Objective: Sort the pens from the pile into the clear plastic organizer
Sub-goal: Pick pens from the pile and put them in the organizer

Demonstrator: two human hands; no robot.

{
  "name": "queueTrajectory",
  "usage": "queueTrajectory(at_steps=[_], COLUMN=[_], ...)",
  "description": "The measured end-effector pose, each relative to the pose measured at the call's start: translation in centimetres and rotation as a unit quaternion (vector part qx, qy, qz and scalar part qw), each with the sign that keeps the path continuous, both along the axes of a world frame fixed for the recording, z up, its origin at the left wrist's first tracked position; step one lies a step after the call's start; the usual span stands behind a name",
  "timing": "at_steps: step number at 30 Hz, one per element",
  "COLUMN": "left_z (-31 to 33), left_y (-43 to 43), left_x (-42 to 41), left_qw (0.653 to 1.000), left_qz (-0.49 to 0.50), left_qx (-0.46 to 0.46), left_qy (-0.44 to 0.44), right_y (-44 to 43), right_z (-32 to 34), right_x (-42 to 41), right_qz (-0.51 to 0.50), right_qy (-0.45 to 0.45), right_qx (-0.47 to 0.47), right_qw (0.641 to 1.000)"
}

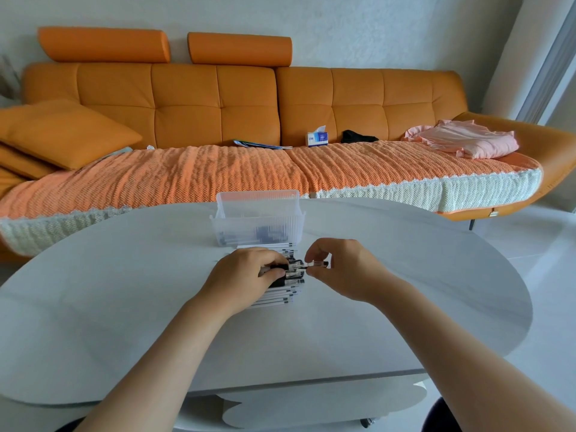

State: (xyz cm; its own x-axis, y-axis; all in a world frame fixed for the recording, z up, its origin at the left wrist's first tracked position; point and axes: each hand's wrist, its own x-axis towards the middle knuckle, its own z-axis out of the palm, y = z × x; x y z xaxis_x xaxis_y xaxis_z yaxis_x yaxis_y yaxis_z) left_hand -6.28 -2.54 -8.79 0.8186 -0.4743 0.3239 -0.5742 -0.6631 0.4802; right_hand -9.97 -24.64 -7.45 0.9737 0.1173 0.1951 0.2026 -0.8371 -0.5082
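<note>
On the white surface (124, 307), the left hand (246, 269) clasped the pen pile (280, 299); the right hand (339, 269) pinched one pen (321, 263), a narrow grip. It was probably light, stiff and slick, best taken mid-barrel.

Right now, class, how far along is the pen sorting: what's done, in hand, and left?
Done: a few pens lie in the organizer. In hand: the right hand pinches one pen, and the left hand grips the pile. Left: many more lie in that pile on the table.
</note>
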Motion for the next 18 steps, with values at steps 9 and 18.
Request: queueTrajectory(at_steps=[9, 18], left_z=[-0.1, 0.4], left_y=[-0.2, -0.1], left_x=[-0.2, 0.1], left_qw=[1.000, 0.998], left_qz=[-0.017, -0.021], left_qx=[0.003, 0.010], left_qy=[0.005, 0.063], right_y=[0.9, 1.4], right_z=[-0.4, -0.5], right_x=[0.1, 0.6], right_qz=[0.033, 0.019], right_qy=[-0.006, 0.000], right_qx=[0.012, 0.033], right_qw=[0.999, 0.999])
